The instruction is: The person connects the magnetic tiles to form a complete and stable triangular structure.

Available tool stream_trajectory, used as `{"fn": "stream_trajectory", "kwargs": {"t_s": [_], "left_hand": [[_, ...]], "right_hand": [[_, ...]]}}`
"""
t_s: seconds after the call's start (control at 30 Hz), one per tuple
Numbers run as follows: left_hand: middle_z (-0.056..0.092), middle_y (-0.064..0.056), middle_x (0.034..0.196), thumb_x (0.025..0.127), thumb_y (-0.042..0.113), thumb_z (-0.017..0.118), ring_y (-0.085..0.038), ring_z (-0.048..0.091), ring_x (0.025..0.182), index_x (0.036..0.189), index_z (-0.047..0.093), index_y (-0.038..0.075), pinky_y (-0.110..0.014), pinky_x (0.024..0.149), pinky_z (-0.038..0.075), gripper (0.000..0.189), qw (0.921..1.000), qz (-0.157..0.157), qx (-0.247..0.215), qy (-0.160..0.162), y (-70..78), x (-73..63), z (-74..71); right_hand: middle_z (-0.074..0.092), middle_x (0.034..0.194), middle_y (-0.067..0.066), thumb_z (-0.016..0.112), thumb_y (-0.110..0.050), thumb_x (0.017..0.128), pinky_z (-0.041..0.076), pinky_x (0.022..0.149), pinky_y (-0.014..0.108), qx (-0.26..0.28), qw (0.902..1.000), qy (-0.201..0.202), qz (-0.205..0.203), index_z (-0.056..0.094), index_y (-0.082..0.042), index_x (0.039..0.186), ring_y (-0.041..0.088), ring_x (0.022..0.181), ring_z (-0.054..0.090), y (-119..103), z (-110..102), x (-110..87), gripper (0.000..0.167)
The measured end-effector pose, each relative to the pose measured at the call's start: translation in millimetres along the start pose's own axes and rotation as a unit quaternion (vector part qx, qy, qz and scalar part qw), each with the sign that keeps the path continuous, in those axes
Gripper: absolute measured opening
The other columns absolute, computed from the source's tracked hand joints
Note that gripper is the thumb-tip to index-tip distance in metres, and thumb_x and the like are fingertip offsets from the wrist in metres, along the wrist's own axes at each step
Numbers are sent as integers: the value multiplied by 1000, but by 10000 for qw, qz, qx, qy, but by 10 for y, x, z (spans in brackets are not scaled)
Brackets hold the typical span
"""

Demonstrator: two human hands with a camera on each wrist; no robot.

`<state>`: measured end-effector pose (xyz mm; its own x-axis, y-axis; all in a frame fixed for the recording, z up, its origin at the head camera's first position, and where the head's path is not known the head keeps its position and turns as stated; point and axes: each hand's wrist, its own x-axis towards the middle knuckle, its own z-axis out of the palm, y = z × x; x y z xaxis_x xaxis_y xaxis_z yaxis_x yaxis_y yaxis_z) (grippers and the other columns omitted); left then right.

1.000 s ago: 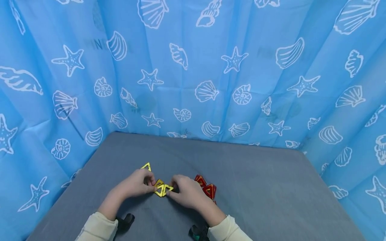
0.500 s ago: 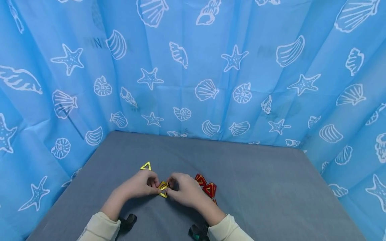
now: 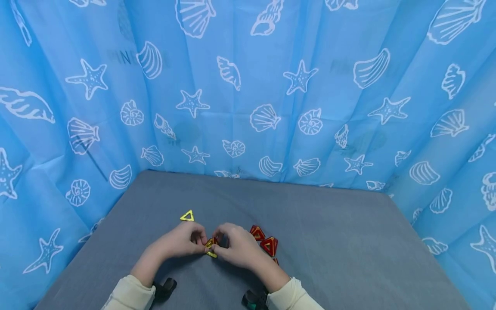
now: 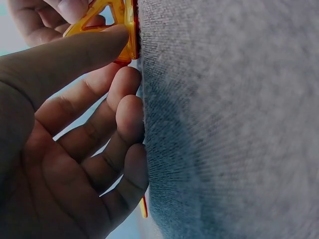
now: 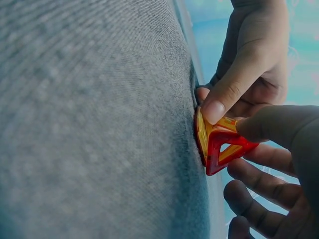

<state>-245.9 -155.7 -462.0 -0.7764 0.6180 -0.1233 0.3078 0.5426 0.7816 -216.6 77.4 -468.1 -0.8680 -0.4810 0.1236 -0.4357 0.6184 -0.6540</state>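
Note:
A small cluster of joined triangular magnetic tiles (image 3: pixel 211 254), yellow with red edges, stands folded up between my two hands on the grey table. My left hand (image 3: pixel 182 241) pinches it from the left; its thumb lies on a tile face (image 4: pixel 131 40) in the left wrist view. From the other side my right hand (image 3: pixel 237 246) pinches it between thumb and fingers. In the right wrist view a red-edged tile (image 5: pixel 211 158) slants up off the cloth, beside a yellow one lower down. My fingers hide much of the cluster in the head view.
A single yellow triangular tile (image 3: pixel 187 216) lies beyond my left hand. Several red triangular tiles (image 3: pixel 269 246) lie just right of my right hand. Grey cloth covers the table (image 3: pixel 348 241); a blue shell-print curtain (image 3: pixel 248 99) surrounds its back and sides.
The yellow tiles, spread out flat between my hands before, have been folded up into a compact shape. My left hand has shifted slightly right, closer to my right hand.

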Motion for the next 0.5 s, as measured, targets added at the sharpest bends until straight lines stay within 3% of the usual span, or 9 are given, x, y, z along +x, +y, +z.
{"fn": "stream_trajectory", "kwargs": {"t_s": [0.5], "left_hand": [[69, 0, 83, 92, 11, 80, -16, 65, 77, 91, 73, 9, -29, 68, 53, 7, 10000, 8, 33, 46, -3, 2, -10]], "right_hand": [[66, 97, -8, 83, -29, 93, 48, 64, 20, -81, 9999, -32, -51, 75, -23, 108, 1, 74, 57, 0, -6, 8, 18]]}}
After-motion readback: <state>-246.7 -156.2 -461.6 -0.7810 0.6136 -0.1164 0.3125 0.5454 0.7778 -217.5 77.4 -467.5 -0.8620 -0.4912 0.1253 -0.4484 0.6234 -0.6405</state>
